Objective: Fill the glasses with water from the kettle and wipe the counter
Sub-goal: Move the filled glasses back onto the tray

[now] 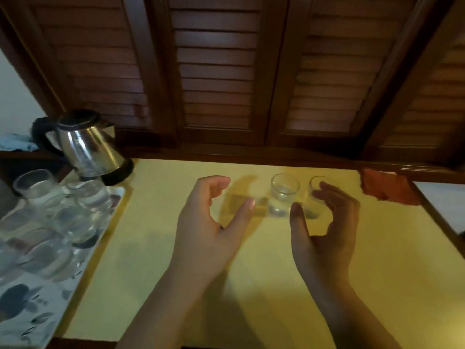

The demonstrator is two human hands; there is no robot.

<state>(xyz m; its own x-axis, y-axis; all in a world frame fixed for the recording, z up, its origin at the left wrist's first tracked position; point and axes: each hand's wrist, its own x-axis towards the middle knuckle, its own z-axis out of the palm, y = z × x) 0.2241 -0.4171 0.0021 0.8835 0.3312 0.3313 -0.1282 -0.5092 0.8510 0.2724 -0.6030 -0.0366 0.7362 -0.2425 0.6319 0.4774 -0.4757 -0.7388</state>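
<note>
Two glasses: one [284, 195] upright mid-tabletop [156, 248], other [315, 195] behind my right hand [324, 238]. Both hands' fingers spread, gripping nothing; left hand [206, 230] beside. Kettle [88, 144] far left.

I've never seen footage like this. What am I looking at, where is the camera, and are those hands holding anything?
No machine here: a person's two bare hands, filmed by one camera worn on their head, looking down. The left hand and right hand hover open over a yellow counter, holding nothing. Beyond them stand two small glasses, one in clear view and another partly behind the right fingers. At the left are a steel kettle and a patterned tray of more glasses. An orange cloth lies far right.
</note>
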